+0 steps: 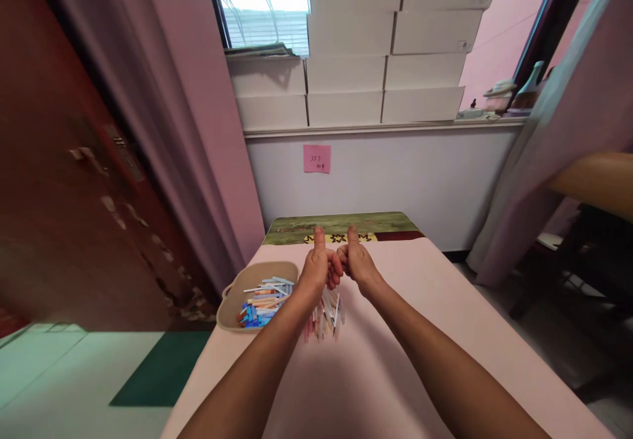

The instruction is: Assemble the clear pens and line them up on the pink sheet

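Both hands are raised over the table with their thumbs pointing up. My left hand (319, 264) has its fingers curled inward and pressed together, with nothing visible in them. Close beside it, my right hand (357, 261) is also curled, its fingertips near those of the left; no held object shows. Below the hands lies a loose pile of thin sticks (326, 317), white, pink and pale, partly covered by the left hand and forearm. To the left stands a beige basket (232, 307) holding blue, white, orange and brown sticks (270, 300).
The table has a pink cover (420, 307) and a green wooden-patterned far end (346, 220). A wall with a pink note (317, 159) stands behind it. White boxes (346, 73) sit on the sill. A brown door (74, 162) is at left, dark furniture (588, 261) at right.
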### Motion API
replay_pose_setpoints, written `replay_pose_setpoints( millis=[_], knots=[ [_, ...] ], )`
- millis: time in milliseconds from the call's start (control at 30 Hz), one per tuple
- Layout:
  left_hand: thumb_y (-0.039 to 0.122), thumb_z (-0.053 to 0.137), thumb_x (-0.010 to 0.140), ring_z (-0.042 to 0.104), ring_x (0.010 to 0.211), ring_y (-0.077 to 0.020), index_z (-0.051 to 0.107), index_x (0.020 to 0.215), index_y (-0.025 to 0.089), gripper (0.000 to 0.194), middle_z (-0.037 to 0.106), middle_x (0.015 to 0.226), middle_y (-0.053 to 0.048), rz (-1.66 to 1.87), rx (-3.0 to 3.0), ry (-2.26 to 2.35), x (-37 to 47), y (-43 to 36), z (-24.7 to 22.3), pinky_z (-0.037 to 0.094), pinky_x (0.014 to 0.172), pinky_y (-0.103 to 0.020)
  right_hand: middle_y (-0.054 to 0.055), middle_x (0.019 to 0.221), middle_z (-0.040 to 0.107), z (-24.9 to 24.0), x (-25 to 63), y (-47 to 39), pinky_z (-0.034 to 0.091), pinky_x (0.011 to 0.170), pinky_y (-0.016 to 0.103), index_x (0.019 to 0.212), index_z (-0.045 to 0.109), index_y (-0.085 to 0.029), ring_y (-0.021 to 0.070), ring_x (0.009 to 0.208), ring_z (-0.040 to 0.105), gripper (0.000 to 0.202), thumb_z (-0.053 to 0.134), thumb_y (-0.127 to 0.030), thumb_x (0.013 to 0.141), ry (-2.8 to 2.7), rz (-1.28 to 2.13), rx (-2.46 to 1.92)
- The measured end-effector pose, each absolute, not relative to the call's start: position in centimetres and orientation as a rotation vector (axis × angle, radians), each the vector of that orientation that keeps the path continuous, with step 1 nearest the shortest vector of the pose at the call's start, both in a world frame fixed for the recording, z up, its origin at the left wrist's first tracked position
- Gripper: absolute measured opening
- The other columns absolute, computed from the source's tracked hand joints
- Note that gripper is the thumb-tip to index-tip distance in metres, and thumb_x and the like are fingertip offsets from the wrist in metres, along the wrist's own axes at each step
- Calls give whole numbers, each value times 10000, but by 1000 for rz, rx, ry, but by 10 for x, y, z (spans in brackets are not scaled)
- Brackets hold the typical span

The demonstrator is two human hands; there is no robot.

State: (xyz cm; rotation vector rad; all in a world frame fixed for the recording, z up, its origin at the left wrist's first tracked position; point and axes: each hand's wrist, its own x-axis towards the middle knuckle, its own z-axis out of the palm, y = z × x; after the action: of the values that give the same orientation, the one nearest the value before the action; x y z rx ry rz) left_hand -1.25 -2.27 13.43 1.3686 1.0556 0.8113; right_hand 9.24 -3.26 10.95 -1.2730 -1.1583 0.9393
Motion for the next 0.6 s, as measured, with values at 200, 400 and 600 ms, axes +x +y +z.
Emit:
replay_pose_setpoints(
  millis=[200,400,600],
  knots=[
    [711,242,830,453,357,-104,571,539,157,707,529,425,-15,853,1470,984,-21,-21,108,350,417,-226,-34,412,442,91,99,-35,298,417,209,507,437,-199,90,392,401,613,351,-707,839,-1203,932,-1283],
    [471,484,851,524,527,-132,576,633,174,380,585,572,0,1008,1812,1238,-56,-53,5,386,511,-233,15,677,673,-7,121,-39,396,480,206,779,597,-178,110,462,578,343,515,-508,825,-1183,731,-1592],
    [304,492,880,612,739,-167,627,928,198,178,666,854,-37,1187,2004,1432,-84,-79,-61,476,690,-281,-2,566,620,-64,120,-28,396,512,231,682,607,-189,140,476,563,296,527,-446,806,-1194,655,-1656]
  ],
)
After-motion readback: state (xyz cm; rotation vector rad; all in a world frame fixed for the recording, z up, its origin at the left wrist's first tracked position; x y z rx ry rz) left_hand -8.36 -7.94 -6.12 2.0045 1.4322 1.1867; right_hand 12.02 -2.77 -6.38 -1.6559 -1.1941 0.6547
